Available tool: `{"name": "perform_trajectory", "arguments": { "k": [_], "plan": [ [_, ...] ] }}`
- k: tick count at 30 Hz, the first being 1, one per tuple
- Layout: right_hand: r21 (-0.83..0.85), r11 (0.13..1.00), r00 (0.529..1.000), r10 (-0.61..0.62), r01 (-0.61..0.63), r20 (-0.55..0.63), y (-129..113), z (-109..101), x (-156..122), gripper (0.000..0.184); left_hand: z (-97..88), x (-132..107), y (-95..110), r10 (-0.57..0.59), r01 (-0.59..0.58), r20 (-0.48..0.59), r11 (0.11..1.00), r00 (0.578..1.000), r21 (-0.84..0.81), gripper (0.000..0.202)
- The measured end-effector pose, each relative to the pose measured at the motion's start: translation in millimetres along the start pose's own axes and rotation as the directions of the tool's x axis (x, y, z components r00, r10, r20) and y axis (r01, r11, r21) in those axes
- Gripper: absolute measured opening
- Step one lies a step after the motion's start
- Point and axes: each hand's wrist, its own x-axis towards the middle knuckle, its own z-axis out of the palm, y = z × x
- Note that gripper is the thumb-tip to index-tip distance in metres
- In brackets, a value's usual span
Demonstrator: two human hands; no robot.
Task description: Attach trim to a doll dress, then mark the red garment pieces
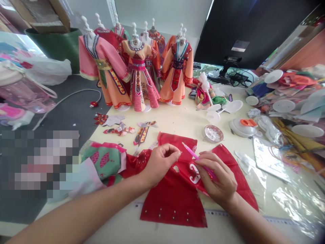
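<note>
A small red doll robe (175, 193) lies spread flat on the pale table (182, 118) in front of me. My left hand (158, 162) rests on its upper left part, fingers pinched together; what they pinch is too small to see. My right hand (215, 176) lies on the robe's right side and holds a thin pink pen-like tool (193, 154), its tip pointing up-left towards the left fingertips. A white and red patch (194, 171) sits on the robe under the right fingers.
Several dressed doll mannequins (137, 67) stand at the back. A small round dish (213, 133) sits just beyond the robe. Loose fabric trims (119, 127), a green and pink garment (104, 159), white stand bases (283, 105), plastic sheets (274, 162) and a monitor (254, 30) surround the work area.
</note>
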Motion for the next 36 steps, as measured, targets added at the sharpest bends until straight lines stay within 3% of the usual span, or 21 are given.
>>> {"name": "perform_trajectory", "arguments": {
  "k": [7,16,36],
  "plan": [
    [-0.011,0.995,0.995,-0.097,0.097,-0.002,-4.1,-7.3,3.2,0.031,-1.3,2.0,-0.2,-0.016,0.012,-0.061,0.998,0.998,-0.062,0.015],
    [-0.024,0.981,0.982,-0.19,0.19,0.013,-4.1,-8.0,5.2,0.034,-1.1,2.3,-2.7,0.015,-0.017,-0.041,0.999,0.999,-0.046,0.014],
    [-0.048,0.979,0.98,-0.194,0.196,0.034,-1.7,-7.0,2.7,0.033,-0.8,3.8,-2.7,0.026,-0.026,0.01,0.999,1.0,-0.02,0.015]
  ]
}}
